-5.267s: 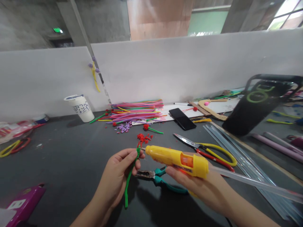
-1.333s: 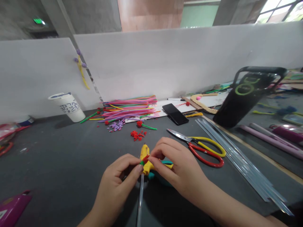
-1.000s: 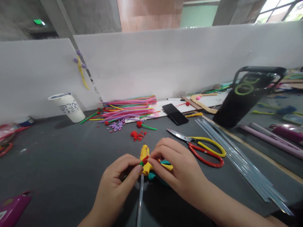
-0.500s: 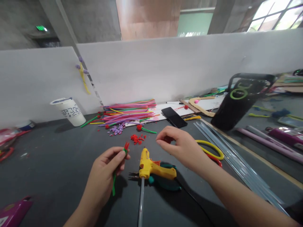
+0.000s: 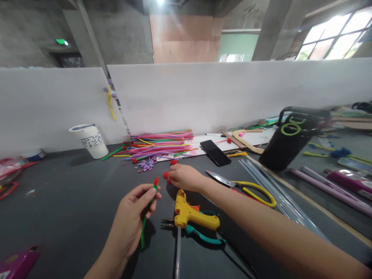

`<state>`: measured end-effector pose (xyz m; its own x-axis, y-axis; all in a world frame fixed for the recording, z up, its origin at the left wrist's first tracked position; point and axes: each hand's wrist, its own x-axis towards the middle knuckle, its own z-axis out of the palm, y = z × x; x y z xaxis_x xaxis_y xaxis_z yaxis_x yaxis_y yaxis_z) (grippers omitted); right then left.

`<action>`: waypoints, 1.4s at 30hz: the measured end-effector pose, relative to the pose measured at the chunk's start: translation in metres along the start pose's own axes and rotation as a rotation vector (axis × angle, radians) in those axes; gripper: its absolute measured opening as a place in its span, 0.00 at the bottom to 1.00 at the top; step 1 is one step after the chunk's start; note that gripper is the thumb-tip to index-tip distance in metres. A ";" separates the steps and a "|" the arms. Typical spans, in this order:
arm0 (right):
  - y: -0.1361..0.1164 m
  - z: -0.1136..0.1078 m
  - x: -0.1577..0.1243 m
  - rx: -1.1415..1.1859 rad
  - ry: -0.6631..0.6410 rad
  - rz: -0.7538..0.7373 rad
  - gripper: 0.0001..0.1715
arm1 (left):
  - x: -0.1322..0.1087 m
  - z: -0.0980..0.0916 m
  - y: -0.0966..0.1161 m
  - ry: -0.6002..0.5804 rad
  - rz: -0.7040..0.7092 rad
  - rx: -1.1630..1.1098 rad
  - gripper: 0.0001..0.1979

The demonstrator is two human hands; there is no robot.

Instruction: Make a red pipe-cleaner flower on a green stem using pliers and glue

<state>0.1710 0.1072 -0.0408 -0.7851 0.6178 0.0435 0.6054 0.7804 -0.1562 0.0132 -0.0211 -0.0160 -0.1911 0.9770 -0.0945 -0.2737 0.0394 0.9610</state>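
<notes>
In my left hand (image 5: 135, 217), thumb and fingers pinch a green pipe-cleaner stem (image 5: 143, 232) with short red pieces (image 5: 156, 181) standing at its top. My right hand (image 5: 184, 177) reaches down over a small pile of red pieces (image 5: 166, 176) on the dark table. Its fingers are curled together, and their tips are largely hidden at the pile. Between and below the hands lies a yellow hot glue gun (image 5: 186, 213) with a clear glue stick (image 5: 178, 252) in its back. Teal-handled pliers (image 5: 203, 237) lie partly under the gun.
Yellow-handled scissors (image 5: 255, 190) and clear glue sticks (image 5: 270, 186) lie right of my forearm. Behind are purple bits (image 5: 147, 164), a bundle of pipe cleaners (image 5: 162, 145), a phone (image 5: 215, 152) and a white cup (image 5: 91, 141). A black bottle (image 5: 286, 141) stands at right.
My right hand has moved left and forward from above the table to the red pile. My left hand keeps its hold on the green stem. The view has tilted up slightly.
</notes>
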 end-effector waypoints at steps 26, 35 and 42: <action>-0.071 -0.036 -0.081 1.081 0.296 0.227 0.06 | -0.020 0.010 -0.005 -0.280 -0.090 -0.058 0.06; -0.078 -0.034 -0.089 1.107 0.243 0.194 0.10 | -0.022 0.009 -0.007 -0.337 -0.133 -0.026 0.05; -0.050 -0.036 -0.071 0.812 0.280 0.262 0.09 | -0.015 0.008 0.001 -0.136 -0.151 -0.109 0.06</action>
<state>0.2012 0.0280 -0.0003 -0.5100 0.8501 0.1311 0.3982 0.3684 -0.8401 0.0239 -0.0344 -0.0115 -0.0137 0.9812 -0.1925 -0.3909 0.1719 0.9043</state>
